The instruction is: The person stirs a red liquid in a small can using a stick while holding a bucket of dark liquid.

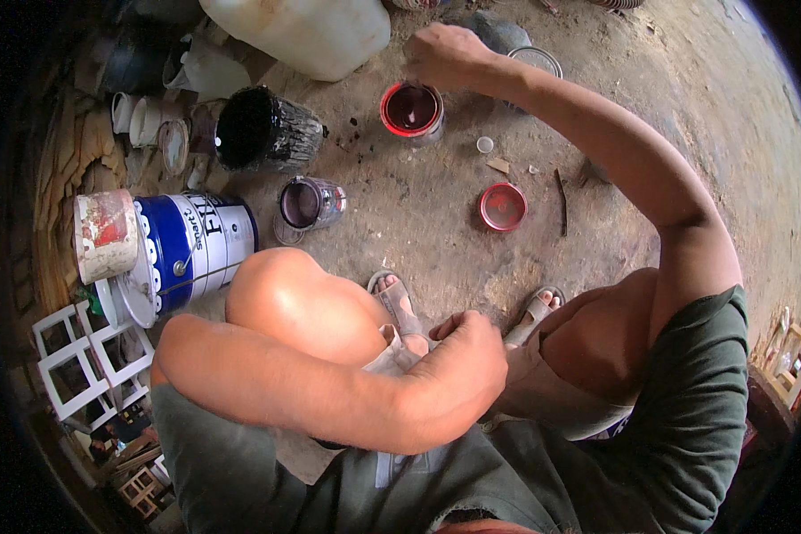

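Observation:
My right hand (449,58) reaches far forward, just beyond a can of dark red paint (412,109) with a bright red rim. Its fingers are curled closed, and anything in them is hidden. My left hand (470,358) is held over my lap between the knees, its fingers bent together; whatever it may hold cannot be seen. A red round lid (503,207) lies on the ground nearer to me than the can. To the left of the lid stands a smaller can with dark purplish contents (303,205). A tiny clear cup (484,144) sits between the paint can and the red lid.
At left are a black-coated bucket (262,133), a blue and white pail (200,245) on its side and white frames (89,365). A large whitish jug (316,36) stands at the back. Past my right wrist lies a metal-rimmed round lid (536,60). A thin stick (562,203) is on the ground.

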The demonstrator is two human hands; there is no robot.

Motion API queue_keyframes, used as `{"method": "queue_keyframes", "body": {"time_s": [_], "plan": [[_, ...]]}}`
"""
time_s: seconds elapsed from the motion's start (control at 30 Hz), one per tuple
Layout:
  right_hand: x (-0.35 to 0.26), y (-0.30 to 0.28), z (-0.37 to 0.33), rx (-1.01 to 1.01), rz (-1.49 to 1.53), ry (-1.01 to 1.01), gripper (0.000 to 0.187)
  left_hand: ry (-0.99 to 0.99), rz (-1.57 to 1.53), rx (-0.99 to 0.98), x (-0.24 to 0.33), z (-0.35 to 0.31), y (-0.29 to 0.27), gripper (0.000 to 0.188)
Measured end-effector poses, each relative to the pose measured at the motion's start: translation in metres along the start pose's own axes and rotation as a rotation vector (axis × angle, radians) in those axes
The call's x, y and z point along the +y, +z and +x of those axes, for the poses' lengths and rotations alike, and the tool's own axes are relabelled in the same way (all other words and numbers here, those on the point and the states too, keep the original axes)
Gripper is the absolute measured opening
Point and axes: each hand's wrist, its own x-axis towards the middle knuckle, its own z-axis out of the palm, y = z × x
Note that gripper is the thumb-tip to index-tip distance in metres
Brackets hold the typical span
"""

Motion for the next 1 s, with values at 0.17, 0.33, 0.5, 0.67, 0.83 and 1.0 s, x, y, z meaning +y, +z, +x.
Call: {"method": "queue_keyframes", "body": {"time_s": [0.17, 0.33, 0.5, 0.67, 0.83, 1.0], "plan": [[-0.004, -0.008, 0.002, -0.001, -0.063, -0.035, 0.037, -0.015, 0.004, 0.004, 0.000, 0.000, 0.002, 0.018], [0.000, -0.004, 0.007, -0.029, 0.132, 0.028, 0.031, -0.021, 0.000, 0.022, 0.001, 0.002, 0.003, 0.018], [-0.003, -0.008, 0.003, -0.021, 0.013, 0.016, 0.023, -0.033, -0.013, 0.046, 0.005, 0.004, 0.010, 0.018], [0.001, -0.001, 0.006, -0.044, 0.089, 0.074, 0.025, -0.030, 0.015, 0.072, 0.007, 0.007, 0.017, 0.019], [0.004, -0.004, 0.005, -0.078, 0.146, 0.092, 0.033, -0.038, -0.028, 0.072, 0.005, 0.005, 0.011, 0.018], [0.000, -0.008, 0.002, -0.061, 0.110, 0.045, 0.031, -0.060, -0.013, 0.083, 0.004, 0.003, 0.011, 0.019]]}}
